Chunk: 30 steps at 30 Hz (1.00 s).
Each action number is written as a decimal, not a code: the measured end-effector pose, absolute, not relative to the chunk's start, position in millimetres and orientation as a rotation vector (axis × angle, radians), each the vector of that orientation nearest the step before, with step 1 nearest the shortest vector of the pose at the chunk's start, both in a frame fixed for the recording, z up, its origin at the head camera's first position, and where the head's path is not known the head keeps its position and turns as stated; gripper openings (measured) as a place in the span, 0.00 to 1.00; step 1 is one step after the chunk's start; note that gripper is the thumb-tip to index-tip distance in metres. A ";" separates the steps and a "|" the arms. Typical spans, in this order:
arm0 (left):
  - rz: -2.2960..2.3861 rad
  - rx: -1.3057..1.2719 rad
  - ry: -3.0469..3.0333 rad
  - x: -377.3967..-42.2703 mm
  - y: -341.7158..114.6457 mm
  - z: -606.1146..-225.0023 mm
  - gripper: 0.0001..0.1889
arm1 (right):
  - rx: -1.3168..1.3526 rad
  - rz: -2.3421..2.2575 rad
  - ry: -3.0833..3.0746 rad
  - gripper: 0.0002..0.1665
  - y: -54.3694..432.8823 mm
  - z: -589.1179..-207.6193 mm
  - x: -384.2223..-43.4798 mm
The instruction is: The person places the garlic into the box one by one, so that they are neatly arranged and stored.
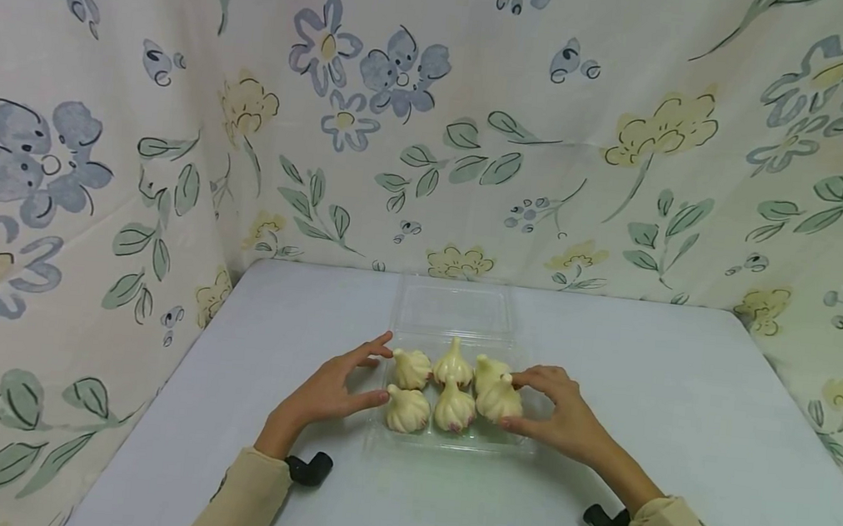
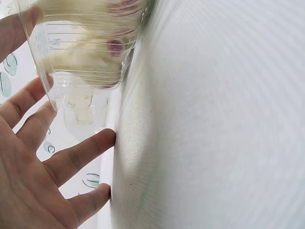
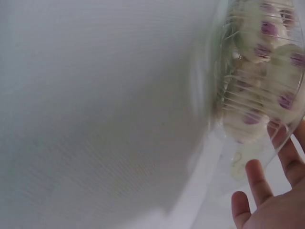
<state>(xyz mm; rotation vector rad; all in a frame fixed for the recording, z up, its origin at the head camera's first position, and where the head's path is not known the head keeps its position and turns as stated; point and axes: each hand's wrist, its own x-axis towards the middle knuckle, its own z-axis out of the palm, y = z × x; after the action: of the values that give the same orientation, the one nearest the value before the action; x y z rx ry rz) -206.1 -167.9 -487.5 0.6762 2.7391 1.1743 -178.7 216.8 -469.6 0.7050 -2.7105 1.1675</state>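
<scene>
A clear plastic clamshell box lies on the table with its lid folded back. Several pale garlic bulbs sit in two rows inside, purple marks showing through the ribbed wall in both wrist views. My left hand is at the left side, thumb and index tips right at the rim beside the left bulbs; its other fingers spread along the box and table. At the right side, my right hand pinches the front right garlic bulb between thumb and index finger. That bulb leans against the one behind it.
The white table extends around the box. A floral cloth hangs behind it and on both sides. Black wrist devices sit by the beige sleeves.
</scene>
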 end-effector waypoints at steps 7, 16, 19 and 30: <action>1.169 0.695 2.744 -206.8 -168.2 -488.7 0.45 | 0.802 1.120 -2.768 0.32 215.4 -467.8 -177.6; 1.170 0.703 2.738 -206.8 -168.7 -488.1 0.45 | 0.881 1.020 -2.795 0.32 215.4 -466.8 -179.9; 1.169 0.713 2.738 -207.0 -168.9 -488.0 0.45 | 0.879 0.996 -2.831 0.32 213.9 -465.7 -181.5; 1.180 0.701 2.723 -206.3 -168.7 -486.2 0.45 | 0.900 0.931 -2.918 0.33 209.6 -455.7 -182.2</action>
<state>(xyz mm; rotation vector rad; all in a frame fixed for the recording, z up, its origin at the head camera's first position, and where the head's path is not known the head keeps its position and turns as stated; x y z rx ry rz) -206.3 -168.7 -486.2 0.7009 2.7233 1.1795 -182.2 209.6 -455.7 0.9003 -2.9182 0.9311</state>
